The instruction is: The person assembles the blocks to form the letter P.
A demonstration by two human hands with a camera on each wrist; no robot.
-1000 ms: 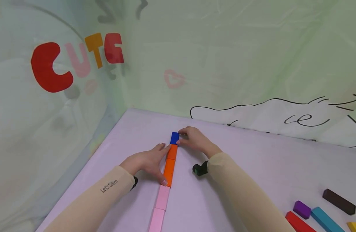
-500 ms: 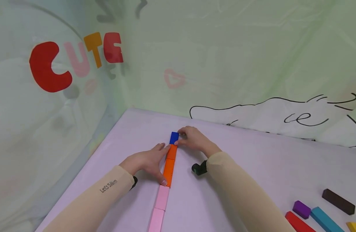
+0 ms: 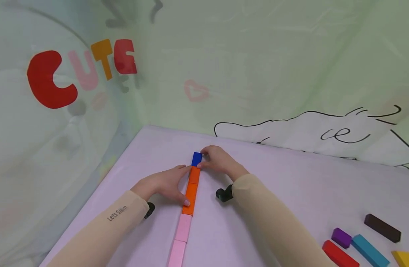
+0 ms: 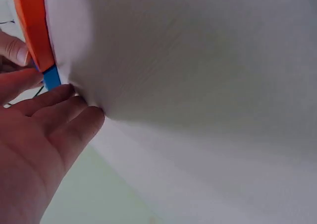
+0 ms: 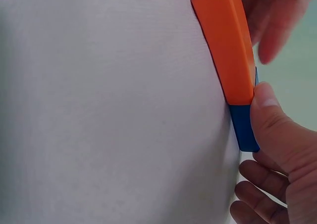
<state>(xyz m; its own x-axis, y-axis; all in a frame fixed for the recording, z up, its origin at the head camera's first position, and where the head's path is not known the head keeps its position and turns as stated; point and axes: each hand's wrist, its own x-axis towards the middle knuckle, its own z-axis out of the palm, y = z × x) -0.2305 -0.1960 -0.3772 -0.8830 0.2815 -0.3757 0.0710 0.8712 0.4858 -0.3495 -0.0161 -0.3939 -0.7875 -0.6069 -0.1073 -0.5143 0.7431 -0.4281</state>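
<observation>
In the head view a straight row of blocks runs away from me on the table. A blue block (image 3: 196, 158) forms its far end, followed by a short orange block (image 3: 193, 175), a longer orange block (image 3: 191, 193) and two pink blocks (image 3: 183, 228). My right hand (image 3: 220, 161) pinches the blue block, thumb near its joint with the orange, index finger at its far end. Along the row's left side my left hand (image 3: 162, 184) spreads out, thumb on the longer orange block. Its other fingers reach toward the blue joint, extended against the table in the left wrist view.
At the lower right lie a dark brown block (image 3: 382, 227), a purple block (image 3: 341, 238), a teal block (image 3: 370, 250), a red block (image 3: 340, 254) and a yellow block (image 3: 404, 259). Fabric walls (image 3: 274, 66) stand behind and at the left of the table (image 3: 284, 193).
The head view has shifted slightly, moving everything a little left. My left thumb has slid a bit farther up along the orange block. My right hand keeps its place at the blue block.
</observation>
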